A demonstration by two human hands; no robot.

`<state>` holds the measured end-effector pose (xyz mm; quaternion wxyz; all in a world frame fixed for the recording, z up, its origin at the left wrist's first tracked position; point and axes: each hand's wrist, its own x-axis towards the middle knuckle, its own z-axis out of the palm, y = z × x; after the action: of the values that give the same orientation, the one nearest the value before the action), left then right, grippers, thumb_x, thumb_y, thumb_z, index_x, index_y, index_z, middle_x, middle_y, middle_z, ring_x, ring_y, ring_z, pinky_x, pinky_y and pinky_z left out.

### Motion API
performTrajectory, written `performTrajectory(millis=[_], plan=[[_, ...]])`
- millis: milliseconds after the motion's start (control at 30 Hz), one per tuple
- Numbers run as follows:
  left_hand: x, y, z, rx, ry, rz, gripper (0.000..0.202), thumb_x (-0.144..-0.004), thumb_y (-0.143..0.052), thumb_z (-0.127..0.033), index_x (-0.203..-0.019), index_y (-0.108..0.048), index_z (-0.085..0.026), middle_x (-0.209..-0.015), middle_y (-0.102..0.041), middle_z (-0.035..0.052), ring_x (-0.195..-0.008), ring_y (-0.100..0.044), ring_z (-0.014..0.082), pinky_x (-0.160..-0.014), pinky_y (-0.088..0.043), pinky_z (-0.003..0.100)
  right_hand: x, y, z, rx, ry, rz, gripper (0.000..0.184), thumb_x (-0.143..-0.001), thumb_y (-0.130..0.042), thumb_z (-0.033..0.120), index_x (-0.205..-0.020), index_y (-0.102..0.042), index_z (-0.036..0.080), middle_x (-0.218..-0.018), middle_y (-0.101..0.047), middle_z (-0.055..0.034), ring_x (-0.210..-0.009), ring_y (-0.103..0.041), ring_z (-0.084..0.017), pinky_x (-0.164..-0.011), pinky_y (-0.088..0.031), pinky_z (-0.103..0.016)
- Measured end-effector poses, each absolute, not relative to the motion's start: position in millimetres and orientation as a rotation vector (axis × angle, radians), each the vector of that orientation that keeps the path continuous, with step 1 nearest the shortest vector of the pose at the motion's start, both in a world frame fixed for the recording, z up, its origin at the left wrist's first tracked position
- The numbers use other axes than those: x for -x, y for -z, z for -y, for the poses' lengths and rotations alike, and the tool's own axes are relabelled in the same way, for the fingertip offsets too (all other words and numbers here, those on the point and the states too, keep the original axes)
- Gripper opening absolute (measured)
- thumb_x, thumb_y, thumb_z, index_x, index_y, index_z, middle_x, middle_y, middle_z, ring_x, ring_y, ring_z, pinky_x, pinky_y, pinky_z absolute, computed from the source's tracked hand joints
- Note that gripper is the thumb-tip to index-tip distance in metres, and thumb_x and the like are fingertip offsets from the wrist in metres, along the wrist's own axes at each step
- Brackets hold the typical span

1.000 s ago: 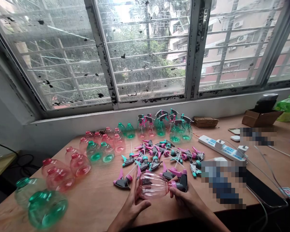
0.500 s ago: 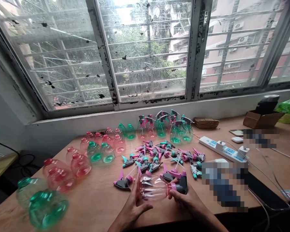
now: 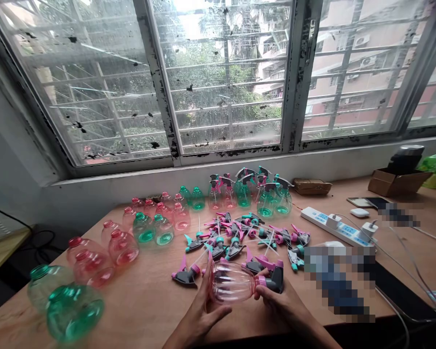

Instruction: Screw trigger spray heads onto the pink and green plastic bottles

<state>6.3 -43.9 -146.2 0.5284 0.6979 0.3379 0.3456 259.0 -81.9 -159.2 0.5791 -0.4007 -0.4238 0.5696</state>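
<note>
A clear pink spray bottle (image 3: 232, 282) lies sideways between my hands, its base to the left. My left hand (image 3: 199, 308) cups the base, with the thumb stretched out below. My right hand (image 3: 278, 300) grips the pink collar of the grey-and-pink spray head (image 3: 275, 277), which sits on the bottle's neck; some of its fingers are hidden behind the bottle. Just beyond lies a pile of loose trigger heads (image 3: 234, 248) in grey with pink or teal. One pink-and-grey trigger head (image 3: 187, 275) rests left of the bottle.
Open pink bottles (image 3: 123, 248) and green bottles (image 3: 74, 312) stand along the left of the wooden table. Bottles fitted with spray heads (image 3: 265, 203) stand by the window. On the right are a power strip (image 3: 336, 228), cables, a dark tablet-like slab (image 3: 399, 291) and a cardboard box (image 3: 397, 182).
The view has shifted slightly. Both hands keep their hold on the pink spray bottle and its head, with hardly any visible movement.
</note>
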Motion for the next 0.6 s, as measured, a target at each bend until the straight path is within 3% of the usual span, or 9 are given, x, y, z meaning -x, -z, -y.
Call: performTrajectory(millis=[100,233,433,600], plan=[[-7.9,142.7,44.0,-1.552,-0.816,-0.767,0.118,-0.079,-0.08,-0.05,-0.16,0.003,-0.03,-0.172,-0.009,0.0073,-0.156,-0.013,0.0364,-0.129,-0.007,0.051,-258.5,157.6,82.2,0.94,-1.315,1.002,0.044,-0.072,-0.086,0.047,-0.094,-0.062,0.018,-0.063,-0.074,-0.0006,-0.045,-0.052,-0.011,-0.045,-0.038,-0.023],[-9.7,143.7,42.3,-1.455,-0.83,-0.735,0.115,-0.074,-0.082,-0.054,-0.16,-0.011,-0.027,-0.169,-0.022,0.0095,-0.155,-0.019,0.0376,-0.128,-0.013,0.052,-257.9,155.7,83.3,0.939,-1.269,1.04,0.039,-0.071,-0.087,0.044,-0.094,-0.066,0.019,-0.066,-0.071,0.0018,-0.056,-0.059,-0.015,-0.054,-0.043,-0.026],[-11.5,140.6,42.0,-1.403,-0.901,-0.799,0.102,-0.075,-0.079,-0.058,-0.157,-0.027,-0.026,-0.165,-0.033,0.009,-0.153,-0.025,0.037,-0.128,-0.019,0.051,-259.2,151.6,84.0,1.007,-1.156,1.152,0.043,-0.071,-0.086,0.044,-0.106,-0.072,0.023,-0.094,-0.073,-0.004,-0.09,-0.067,-0.028,-0.077,-0.053,-0.035],[-11.4,141.5,39.5,-1.418,-0.879,-0.808,0.099,-0.074,-0.078,-0.062,-0.155,-0.032,-0.027,-0.157,-0.047,0.0109,-0.148,-0.035,0.0401,-0.122,-0.032,0.054,-258.4,149.3,83.9,0.994,-1.218,1.2,0.044,-0.073,-0.083,0.047,-0.106,-0.07,0.022,-0.072,-0.066,0.0013,-0.057,-0.058,-0.017,-0.05,-0.047,-0.028]])
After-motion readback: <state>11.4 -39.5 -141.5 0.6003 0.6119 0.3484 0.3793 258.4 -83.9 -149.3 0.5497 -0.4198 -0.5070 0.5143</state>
